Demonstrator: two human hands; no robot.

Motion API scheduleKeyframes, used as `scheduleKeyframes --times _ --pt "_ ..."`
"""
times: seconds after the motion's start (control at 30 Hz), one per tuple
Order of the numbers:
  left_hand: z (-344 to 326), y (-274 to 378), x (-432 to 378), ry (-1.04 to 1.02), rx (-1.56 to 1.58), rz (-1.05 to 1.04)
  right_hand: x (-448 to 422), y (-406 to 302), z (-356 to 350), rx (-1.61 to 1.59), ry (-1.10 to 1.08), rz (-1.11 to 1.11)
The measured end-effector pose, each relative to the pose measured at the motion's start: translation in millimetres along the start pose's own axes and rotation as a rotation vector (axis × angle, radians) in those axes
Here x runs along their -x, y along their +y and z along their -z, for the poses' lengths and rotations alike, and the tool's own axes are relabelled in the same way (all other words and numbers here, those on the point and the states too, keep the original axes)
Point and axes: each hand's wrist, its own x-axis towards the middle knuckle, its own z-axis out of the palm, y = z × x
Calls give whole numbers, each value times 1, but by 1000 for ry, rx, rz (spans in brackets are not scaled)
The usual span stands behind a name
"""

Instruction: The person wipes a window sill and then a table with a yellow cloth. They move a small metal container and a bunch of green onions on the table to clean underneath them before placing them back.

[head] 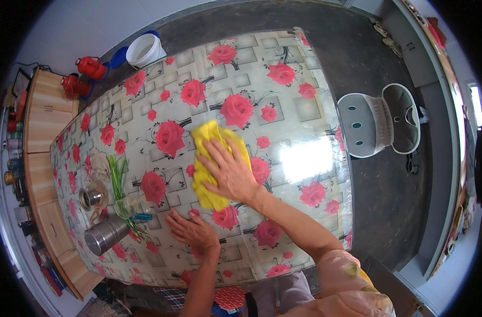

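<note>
A yellow cloth (205, 178) lies spread on the table, which has a rose-patterned cover (241, 245). My right hand (229, 170) rests flat on the cloth with its fingers apart, pressing on it. My left hand (193, 232) lies palm down on the cover, left of the cloth, fingers slightly spread and holding nothing. Near it are a small blue-green item (142, 216), a clear drinking glass (126, 208) and a bunch of green stems (117, 174). A metal cylinder (106, 234) lies or stands further left; its pose is unclear.
At the table's left are a glass vessel with a metal rim (91, 198) and a crumpled pale cloth (99, 164). Beyond the table stand a white bucket (144, 50) and red flasks (91, 68). A grey-and-white chair (363, 125) is at the right, wooden cabinets (46, 130) at the left.
</note>
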Motion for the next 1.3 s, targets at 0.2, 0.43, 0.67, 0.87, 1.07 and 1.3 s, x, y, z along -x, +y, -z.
scheduleKeyframes --times 0.2,0.43,0.67,0.87,1.07,1.3 --pt "1 1 0 -4 16 -14 -72 19 -14 52 181 -151" --pt "-2 0 0 36 -6 -26 -41 7 -12 28 125 -151" --pt "1 1 1 31 23 -34 70 -18 25 -28 -77 -53" --pt "2 -3 -2 41 -10 -57 167 19 78 -257 115 -238" --pt "-5 0 1 -7 -11 -5 215 142 102 280 521 -965" --pt "2 -3 2 47 4 -27 212 153 104 156 303 -1259"
